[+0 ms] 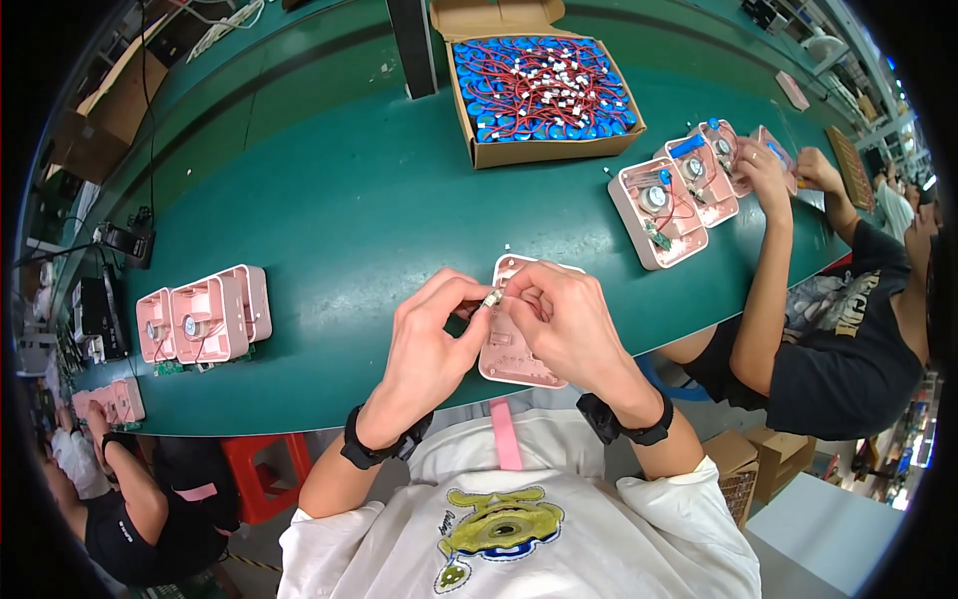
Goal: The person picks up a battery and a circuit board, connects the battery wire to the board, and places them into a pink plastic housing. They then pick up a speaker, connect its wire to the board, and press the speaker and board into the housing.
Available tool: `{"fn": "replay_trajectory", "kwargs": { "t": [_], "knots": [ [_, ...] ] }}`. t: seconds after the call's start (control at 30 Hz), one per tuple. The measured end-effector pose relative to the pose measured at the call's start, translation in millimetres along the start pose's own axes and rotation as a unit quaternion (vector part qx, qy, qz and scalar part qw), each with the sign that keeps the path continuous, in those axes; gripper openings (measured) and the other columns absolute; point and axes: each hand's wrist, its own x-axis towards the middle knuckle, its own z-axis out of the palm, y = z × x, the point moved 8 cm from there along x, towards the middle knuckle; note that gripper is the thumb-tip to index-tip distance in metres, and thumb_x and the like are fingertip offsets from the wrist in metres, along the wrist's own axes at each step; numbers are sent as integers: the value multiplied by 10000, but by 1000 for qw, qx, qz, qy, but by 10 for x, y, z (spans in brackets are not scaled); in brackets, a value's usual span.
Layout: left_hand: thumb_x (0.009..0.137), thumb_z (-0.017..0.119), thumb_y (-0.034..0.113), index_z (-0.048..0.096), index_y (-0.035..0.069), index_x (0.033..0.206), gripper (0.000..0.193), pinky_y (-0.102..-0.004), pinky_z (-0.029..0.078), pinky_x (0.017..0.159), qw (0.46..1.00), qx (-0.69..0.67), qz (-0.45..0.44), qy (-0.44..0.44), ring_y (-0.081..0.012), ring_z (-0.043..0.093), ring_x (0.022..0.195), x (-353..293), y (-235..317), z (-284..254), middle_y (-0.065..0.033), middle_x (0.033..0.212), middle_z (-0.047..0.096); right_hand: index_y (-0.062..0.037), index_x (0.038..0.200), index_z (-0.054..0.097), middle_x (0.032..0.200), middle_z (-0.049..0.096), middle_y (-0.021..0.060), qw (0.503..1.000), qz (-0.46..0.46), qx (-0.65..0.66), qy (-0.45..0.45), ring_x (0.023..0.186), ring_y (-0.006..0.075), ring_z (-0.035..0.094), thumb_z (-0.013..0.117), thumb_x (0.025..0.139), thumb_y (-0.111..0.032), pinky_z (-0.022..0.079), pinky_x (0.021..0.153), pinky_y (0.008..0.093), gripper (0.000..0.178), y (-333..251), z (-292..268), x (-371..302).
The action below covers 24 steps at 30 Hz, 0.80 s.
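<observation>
Above a pink plastic cover [518,365], my left hand [431,325] pinches a small pale part [493,298] between thumb and forefinger. Its exact kind is too small to make out. My right hand [565,317] is closed beside it with the fingertips touching the same part; whatever else they hold is hidden. The cover lies on the green table [329,299] close to my body, its upper right partly behind my right hand. A tiny white piece [507,247] sits just past its far edge.
An open carton [549,152] of blue cylinders with red wires stands at the far middle. Pink housings with speakers [656,200] line the right, where a co-worker's hands [766,180] work. More pink housings [205,324] stand at left, near another person [130,489]. A post [411,50] rises behind.
</observation>
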Motion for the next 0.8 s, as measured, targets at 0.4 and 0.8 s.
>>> {"fn": "replay_trajectory", "kwargs": {
  "t": [0.4,0.8],
  "knots": [
    [934,727,-35,715,-53,1027,96,-304,578,789,1000,-5,8,-11,-189,714,885,17,36,25,-113,1003,735,26,909,683,855,710,156,998,-10,-60,9,702,323,689,733,893,-54,531,661,422,96,-66,-32,-2],
    [977,706,-4,672,-65,1109,150,-256,540,666,980,-111,-152,-58,-93,666,774,30,-366,75,-72,880,714,-27,980,809,878,772,198,922,26,-382,66,866,379,751,717,892,-113,585,804,473,154,307,-1703,1169]
  ]
}}
